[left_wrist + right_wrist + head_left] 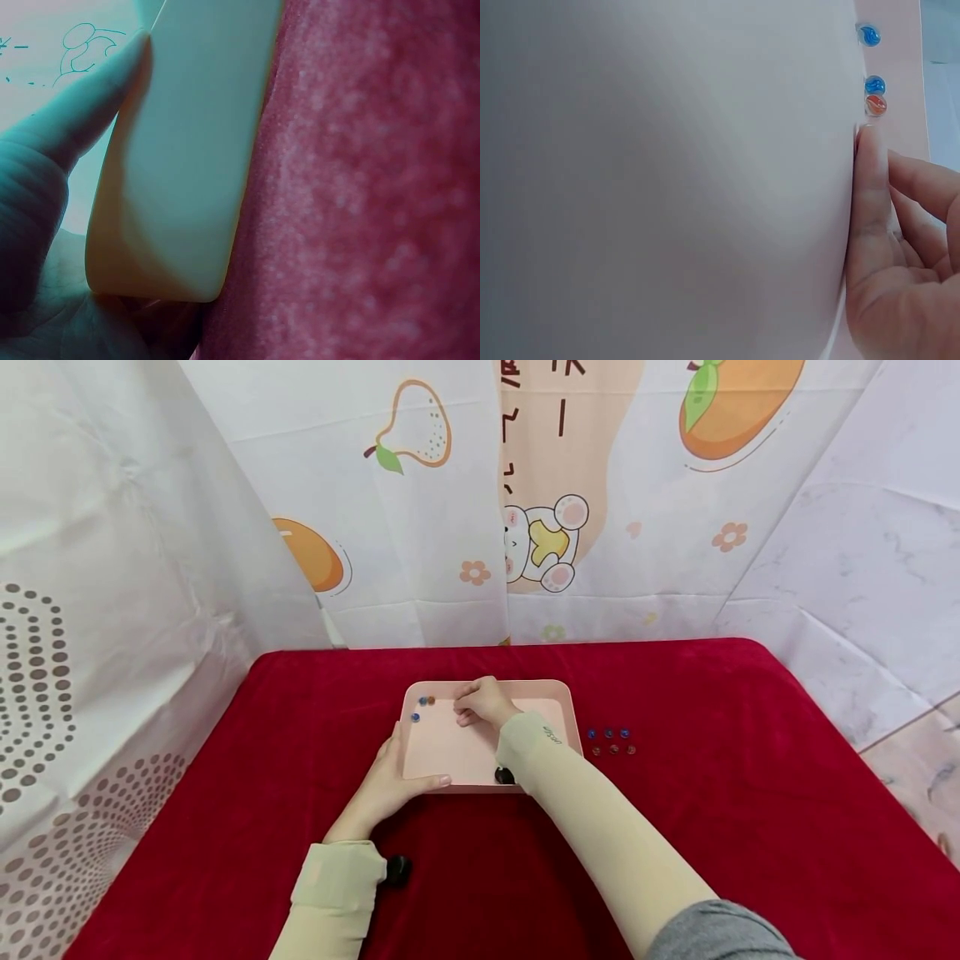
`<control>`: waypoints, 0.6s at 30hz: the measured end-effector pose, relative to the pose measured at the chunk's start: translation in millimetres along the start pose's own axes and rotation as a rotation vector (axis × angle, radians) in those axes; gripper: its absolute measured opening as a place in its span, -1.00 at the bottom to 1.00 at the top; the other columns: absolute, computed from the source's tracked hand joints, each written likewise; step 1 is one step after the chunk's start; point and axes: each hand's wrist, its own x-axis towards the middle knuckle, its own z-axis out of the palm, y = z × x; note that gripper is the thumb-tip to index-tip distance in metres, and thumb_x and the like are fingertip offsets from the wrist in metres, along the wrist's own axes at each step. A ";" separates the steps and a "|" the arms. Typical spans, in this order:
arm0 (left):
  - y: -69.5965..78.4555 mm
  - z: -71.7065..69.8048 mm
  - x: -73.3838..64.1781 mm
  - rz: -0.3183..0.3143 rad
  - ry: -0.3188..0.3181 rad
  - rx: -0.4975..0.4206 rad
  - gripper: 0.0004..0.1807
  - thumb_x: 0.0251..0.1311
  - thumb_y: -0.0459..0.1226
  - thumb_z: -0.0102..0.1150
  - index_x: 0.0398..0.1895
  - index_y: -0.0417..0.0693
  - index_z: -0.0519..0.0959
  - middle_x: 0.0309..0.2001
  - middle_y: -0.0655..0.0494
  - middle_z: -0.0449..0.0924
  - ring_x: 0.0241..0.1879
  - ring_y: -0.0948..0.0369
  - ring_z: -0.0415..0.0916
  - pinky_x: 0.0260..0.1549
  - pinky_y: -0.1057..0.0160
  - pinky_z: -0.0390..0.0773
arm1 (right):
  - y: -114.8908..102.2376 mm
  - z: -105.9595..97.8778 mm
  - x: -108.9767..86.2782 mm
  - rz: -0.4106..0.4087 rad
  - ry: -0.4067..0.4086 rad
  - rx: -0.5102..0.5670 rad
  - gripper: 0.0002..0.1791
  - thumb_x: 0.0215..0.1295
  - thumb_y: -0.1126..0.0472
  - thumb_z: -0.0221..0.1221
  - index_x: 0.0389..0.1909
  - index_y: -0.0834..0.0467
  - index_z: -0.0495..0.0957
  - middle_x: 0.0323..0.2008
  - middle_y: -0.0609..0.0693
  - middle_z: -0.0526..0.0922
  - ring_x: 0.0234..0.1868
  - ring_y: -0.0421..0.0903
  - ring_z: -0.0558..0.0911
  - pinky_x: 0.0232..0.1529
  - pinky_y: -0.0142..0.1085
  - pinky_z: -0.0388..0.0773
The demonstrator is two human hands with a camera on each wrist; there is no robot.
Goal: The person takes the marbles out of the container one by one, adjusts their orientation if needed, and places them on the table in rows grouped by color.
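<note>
A shallow pink tray (450, 752) lies on the red cloth. My left hand (382, 785) grips its near-left corner, thumb along the front rim and fingers against the left side; the left wrist view shows the palm close round the tray wall (187, 187). My right hand (483, 700) reaches inside the tray with bent fingers low over its floor. Whether something sits between those fingertips is hidden. Close to the right thumb (872, 172) are an orange-swirled marble (876, 105), a blue marble (874, 85) touching it or nearly so, and another blue marble (869, 34) apart.
Right of the tray, blue marbles (608, 733) form a short row on the cloth (712, 793), with a row of reddish marbles (614, 749) just nearer. A printed curtain (420, 543) hangs behind the table. Black wrist devices (397, 871) sit at both sleeves.
</note>
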 end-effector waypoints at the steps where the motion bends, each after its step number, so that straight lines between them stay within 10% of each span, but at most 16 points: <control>1: 0.3 -0.1 0.0 0.002 0.000 0.001 0.40 -0.07 0.10 0.51 0.61 0.06 -0.35 0.61 -0.06 -0.33 0.57 -0.09 -0.23 0.46 -0.25 -0.01 | 0.1 -0.8 0.3 0.001 -0.005 0.000 -0.73 0.33 0.46 0.16 0.02 0.46 0.57 -0.50 0.12 0.62 -0.67 -0.22 0.60 -0.51 -0.38 0.66; 18: 1.0 0.3 -0.9 -0.008 0.001 -0.019 0.39 -0.06 0.11 0.50 0.61 0.10 -0.35 0.61 -0.02 -0.36 0.57 -0.08 -0.28 0.45 -0.27 -0.01 | -2.1 -6.3 -0.2 0.059 -0.055 -0.050 -0.78 0.27 0.46 0.23 -0.10 0.50 0.59 -0.57 0.06 0.63 -0.70 -0.23 0.59 -0.52 -0.41 0.64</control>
